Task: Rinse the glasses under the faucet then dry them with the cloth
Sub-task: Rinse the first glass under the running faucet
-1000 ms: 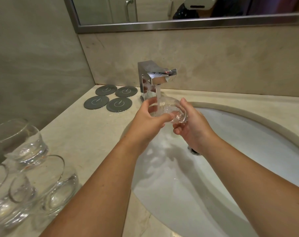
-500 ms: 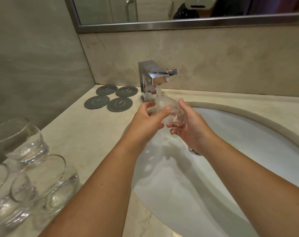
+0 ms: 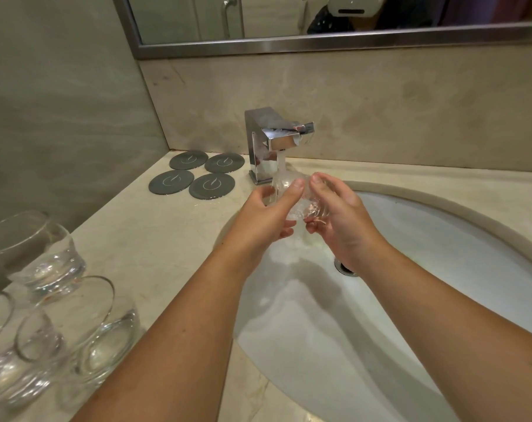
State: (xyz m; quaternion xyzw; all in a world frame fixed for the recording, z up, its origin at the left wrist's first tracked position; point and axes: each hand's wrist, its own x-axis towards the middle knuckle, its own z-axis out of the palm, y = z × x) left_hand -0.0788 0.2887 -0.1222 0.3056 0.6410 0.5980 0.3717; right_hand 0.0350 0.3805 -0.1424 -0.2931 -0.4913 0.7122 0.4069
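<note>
Since a second ago: left thumb has climbed up the glass wall and the two thumb tips have closed toward each other. Glass turned between the palms. Arms otherwise hold the same place over the basin.

Left grip [image 3: 264,217]: fingers and thumb curled round the near-left side of the drinking glass [image 3: 301,205], thumb tip up near the rim.
Right grip [image 3: 341,214]: curled round the glass from the right, thumb on top, fingers tucked under. Both are grasping the same glass.

Glass: clear, held in the air above the back-left part of the white oval sink [image 3: 441,269], just under the spout of the square chrome faucet [image 3: 277,138]. Water stream [image 3: 280,161] falls onto it, and splash blurs its outline. I cannot tell how it is tilted.

Drain [image 3: 345,268]: partly hidden behind the right wrist.

Beige stone surface [image 3: 155,239]: four grey round coasters [image 3: 211,185] in a two-by-two cluster left of the faucet, near the back wall. Other clear glasses [image 3: 42,254] stand grouped at the near-left edge, well apart from the sink.

Mirror frame [image 3: 319,45] runs along the top.
</note>
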